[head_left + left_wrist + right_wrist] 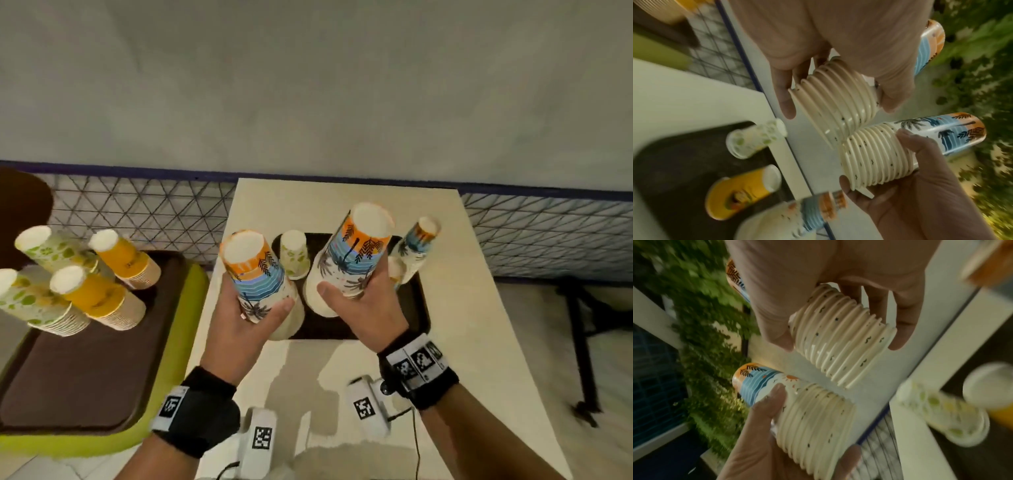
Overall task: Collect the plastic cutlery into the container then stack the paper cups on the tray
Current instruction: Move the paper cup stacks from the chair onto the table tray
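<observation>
Left hand (245, 317): fingers (786, 97) curled around an inverted palm-print paper cup stack (260, 277), above the dark brown tray (419, 308) at 9 o'clock. Right hand (356, 301): fingers wrapped around a second palm-print paper cup stack (349, 260), at 12 o'clock over the tray on the white table (462, 325).

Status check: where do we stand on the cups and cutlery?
No cutlery or container shows here. Palm-print cups are already nested: the left hand grips one stack, the right hand another, both above the dark tray. Left: merge them, then the leaf-print cup and small palm-print stack.

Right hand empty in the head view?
No, the right hand grips a stack of palm-print cups above the dark tray.
</observation>
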Available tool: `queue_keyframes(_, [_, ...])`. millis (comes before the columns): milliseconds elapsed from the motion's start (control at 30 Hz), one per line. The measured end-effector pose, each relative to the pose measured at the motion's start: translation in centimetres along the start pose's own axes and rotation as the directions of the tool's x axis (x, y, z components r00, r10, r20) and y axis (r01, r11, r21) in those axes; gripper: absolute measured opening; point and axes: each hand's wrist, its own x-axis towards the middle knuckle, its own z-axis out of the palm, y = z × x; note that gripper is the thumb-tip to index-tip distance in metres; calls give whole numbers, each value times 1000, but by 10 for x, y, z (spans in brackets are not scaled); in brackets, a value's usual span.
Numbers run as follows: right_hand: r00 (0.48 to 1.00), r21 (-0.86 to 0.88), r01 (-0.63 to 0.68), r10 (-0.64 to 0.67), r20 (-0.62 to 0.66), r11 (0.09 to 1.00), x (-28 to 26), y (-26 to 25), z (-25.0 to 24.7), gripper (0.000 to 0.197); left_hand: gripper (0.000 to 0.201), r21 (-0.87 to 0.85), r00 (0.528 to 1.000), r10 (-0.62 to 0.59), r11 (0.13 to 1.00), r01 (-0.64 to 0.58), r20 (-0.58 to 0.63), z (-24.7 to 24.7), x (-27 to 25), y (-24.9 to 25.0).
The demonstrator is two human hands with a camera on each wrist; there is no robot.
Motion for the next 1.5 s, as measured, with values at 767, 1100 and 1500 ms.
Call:
queue_keyframes(767, [989, -230, -126, 105, -102, 965, 145, 121, -178, 80, 85, 202, 977, -165, 970, 136, 136, 235, 80, -63])
queue_keyframes(1100, [975, -310, -220, 210, -68, 925, 143, 138, -178, 89, 86, 271, 954, -248, 942, 198, 167, 249, 79, -70])
queue_keyframes(1500, [924, -470, -382, 328, -196, 795, 33, 150, -162, 10, 71, 381, 938, -249, 913, 145, 240, 153, 35, -51])
